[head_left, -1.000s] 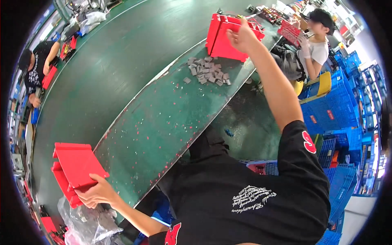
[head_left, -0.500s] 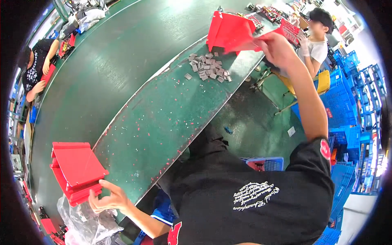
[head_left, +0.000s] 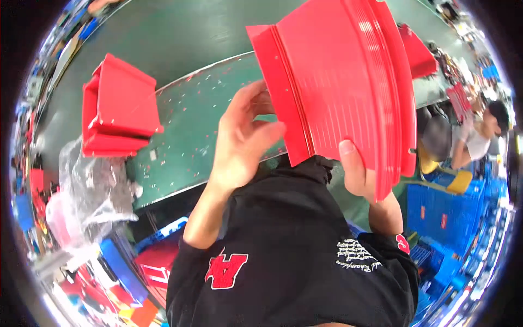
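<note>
Close in front of me are red plastic panels (head_left: pixel 335 82) with ribbed bands, several edges layered along their right side. My right hand (head_left: pixel 357 171) grips them from below, its thumb lying on the front face and the fingers hidden behind. My left hand (head_left: pixel 239 141) is at the panels' left edge, slightly blurred, with thumb and fingers spread apart and nothing held in them. Whether its fingertips touch the edge, I cannot tell. To the left, a stack of similar red panels (head_left: pixel 128 101) rests on the green worktable (head_left: pixel 188 122).
Clear plastic bags (head_left: pixel 90 185) lie below the left stack. More red panels (head_left: pixel 418 54) stand at the table's far right end. A co-worker (head_left: pixel 479 133) sits at the right by a yellow chair (head_left: pixel 455 181). Blue crates (head_left: pixel 444 210) are piled at the lower right.
My right hand has brought the red panels from the far end of the table to in front of me. My left hand has left the left stack and come over to the panels. The view has turned.
</note>
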{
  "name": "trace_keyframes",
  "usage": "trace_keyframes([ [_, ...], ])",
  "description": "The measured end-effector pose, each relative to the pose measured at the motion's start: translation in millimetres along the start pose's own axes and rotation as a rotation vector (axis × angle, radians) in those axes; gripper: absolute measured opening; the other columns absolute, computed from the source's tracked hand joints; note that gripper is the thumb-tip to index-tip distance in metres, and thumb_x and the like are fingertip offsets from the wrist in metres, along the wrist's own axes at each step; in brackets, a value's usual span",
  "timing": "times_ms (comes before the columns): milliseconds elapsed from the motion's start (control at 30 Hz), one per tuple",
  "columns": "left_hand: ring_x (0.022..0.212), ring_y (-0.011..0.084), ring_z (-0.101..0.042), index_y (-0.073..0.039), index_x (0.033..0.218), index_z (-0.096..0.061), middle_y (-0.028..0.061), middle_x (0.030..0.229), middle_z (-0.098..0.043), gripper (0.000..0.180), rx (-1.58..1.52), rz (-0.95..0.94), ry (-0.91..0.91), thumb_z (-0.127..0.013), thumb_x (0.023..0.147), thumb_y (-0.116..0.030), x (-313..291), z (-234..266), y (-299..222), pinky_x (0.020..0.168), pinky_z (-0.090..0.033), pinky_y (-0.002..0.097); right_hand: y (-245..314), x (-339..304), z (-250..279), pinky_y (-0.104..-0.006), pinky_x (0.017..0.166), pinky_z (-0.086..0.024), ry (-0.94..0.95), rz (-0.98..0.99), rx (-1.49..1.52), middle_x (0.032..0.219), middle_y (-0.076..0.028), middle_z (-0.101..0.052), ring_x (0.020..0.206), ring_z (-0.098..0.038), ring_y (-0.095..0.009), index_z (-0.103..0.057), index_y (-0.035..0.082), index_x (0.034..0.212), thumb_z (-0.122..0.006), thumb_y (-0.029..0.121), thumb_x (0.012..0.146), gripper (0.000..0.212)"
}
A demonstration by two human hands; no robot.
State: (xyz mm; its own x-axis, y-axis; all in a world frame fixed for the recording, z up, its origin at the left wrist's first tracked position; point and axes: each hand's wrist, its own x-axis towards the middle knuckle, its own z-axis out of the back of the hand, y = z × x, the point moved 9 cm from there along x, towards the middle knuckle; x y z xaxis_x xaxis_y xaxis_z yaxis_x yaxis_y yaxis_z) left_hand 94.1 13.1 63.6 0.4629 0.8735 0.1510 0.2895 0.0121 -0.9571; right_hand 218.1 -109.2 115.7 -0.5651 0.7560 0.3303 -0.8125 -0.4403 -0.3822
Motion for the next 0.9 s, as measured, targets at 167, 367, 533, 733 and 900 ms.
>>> trace_keyframes([
  [167,0.094,0.0146,-0.057,0.004,0.127,-0.046,0.0092,0.111,-0.056,0.047,-0.152,0.128,-0.209,-0.057,0.081,0.003,-4.4,32.8,14.2,0.076,-0.048,0.0267,-21.4,-25.8,-55.1,-0.0443,0.094,-0.046,-0.079,-0.592,1.016,0.118,-0.017,-0.061,0.111,-0.057,-0.034,-0.058,0.000,0.123,-0.059,0.009,0.087,0.036],
  [367,0.079,0.0113,-0.060,0.004,0.115,-0.049,0.0083,0.102,-0.059,0.034,-0.140,0.202,-0.305,-0.059,0.082,0.002,-5.0,46.3,26.0,0.067,-0.049,0.0261,-15.8,-34.5,-73.6,-0.0423,0.103,-0.044,-0.030,-0.409,1.114,0.132,-0.015,-0.057,0.123,-0.054,-0.029,-0.055,0.001,0.130,-0.071,0.007,0.083,0.050],
  [533,0.087,0.0128,-0.061,0.004,0.114,-0.049,0.0097,0.100,-0.062,0.039,0.030,0.025,-0.436,-0.067,0.080,-0.003,-7.7,43.6,33.0,0.074,-0.051,0.0296,-9.3,-53.4,-92.4,-0.0438,0.097,-0.045,0.055,-0.367,0.995,0.122,-0.016,-0.060,0.115,-0.057,-0.033,-0.057,0.001,0.125,-0.064,0.011,0.087,0.040],
  [733,0.085,0.0113,-0.059,0.005,0.111,-0.052,0.0084,0.095,-0.062,0.026,-0.240,0.208,-0.416,-0.057,0.087,-0.006,0.8,58.8,40.7,0.071,-0.049,0.0278,-14.6,-52.2,-101.7,-0.0436,0.092,-0.047,0.157,-0.529,1.076,0.115,-0.016,-0.061,0.109,-0.058,-0.034,-0.059,0.001,0.120,-0.059,0.011,0.089,0.033],
  [900,0.092,0.0120,-0.063,0.003,0.117,-0.056,0.0071,0.106,-0.066,0.029,-0.024,0.060,-0.518,-0.055,0.089,-0.006,8.6,71.8,46.0,0.081,-0.050,0.0284,2.1,-28.8,-66.8,-0.0476,0.098,-0.044,-0.080,-0.231,0.779,0.121,-0.019,-0.060,0.115,-0.056,-0.038,-0.057,0.000,0.124,-0.061,0.010,0.086,0.039],
])
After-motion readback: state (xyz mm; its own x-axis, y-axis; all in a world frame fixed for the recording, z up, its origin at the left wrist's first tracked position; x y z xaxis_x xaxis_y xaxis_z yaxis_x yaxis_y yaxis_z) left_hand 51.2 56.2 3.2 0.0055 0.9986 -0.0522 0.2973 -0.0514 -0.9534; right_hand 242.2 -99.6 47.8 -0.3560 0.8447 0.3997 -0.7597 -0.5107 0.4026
